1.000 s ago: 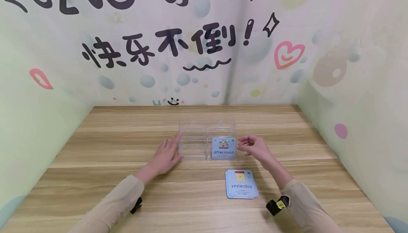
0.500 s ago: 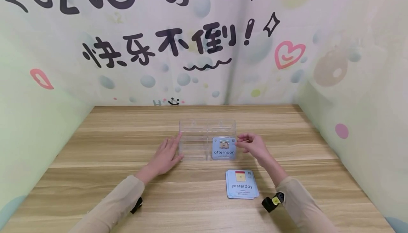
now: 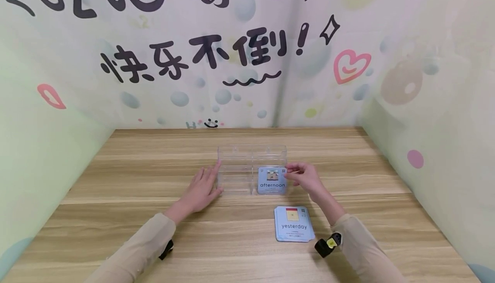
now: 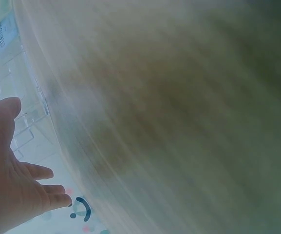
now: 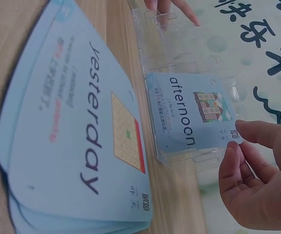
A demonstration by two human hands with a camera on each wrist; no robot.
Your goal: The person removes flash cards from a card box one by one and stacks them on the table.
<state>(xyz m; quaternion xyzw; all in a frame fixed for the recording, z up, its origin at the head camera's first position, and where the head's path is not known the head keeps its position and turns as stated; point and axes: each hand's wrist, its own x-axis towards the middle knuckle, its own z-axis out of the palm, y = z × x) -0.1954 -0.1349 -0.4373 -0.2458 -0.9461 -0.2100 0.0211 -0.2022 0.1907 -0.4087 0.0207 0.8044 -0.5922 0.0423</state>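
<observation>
A clear plastic card holder (image 3: 235, 179) with several compartments stands on the table. In its lower right compartment is a blue flashcard (image 3: 272, 185) reading "afternoon". My right hand (image 3: 307, 179) pinches this card's upper right corner between thumb and fingers; the right wrist view shows the thumb and fingertips (image 5: 235, 148) at the corner by the printed code. My left hand (image 3: 199, 192), fingers fairly straight, touches the holder's left side. In the left wrist view the left hand (image 4: 13, 180) spreads beside the clear plastic.
A stack of blue flashcards (image 3: 294, 227), "yesterday" on top, lies on the wooden table (image 3: 116, 171) in front of the holder's right half. Behind the table hangs a printed cloth backdrop (image 3: 154, 98), with pale walls at both sides.
My right hand has moved slightly left onto the "afternoon" card's corner, from just beside it. My left hand, the holder and the stack have stayed in place.
</observation>
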